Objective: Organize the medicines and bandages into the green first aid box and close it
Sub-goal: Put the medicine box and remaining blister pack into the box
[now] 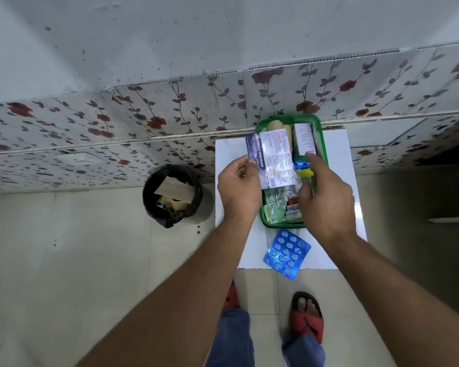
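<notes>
The green first aid box stands open on a small white table, with no lid in sight. Inside lie a beige bandage roll, a white medicine carton and several packets. My left hand pinches a flat dressing packet with printed text, holding it over the box's left side. My right hand hovers over the box's right half, fingers spread, index tip touching the carton's near end. A blue blister strip of tablets lies on the table in front of the box.
A black waste bin with cardboard scraps stands on the tiled floor left of the table. A floral-patterned wall panel runs behind the table. My feet in red sandals stand at the table's near edge.
</notes>
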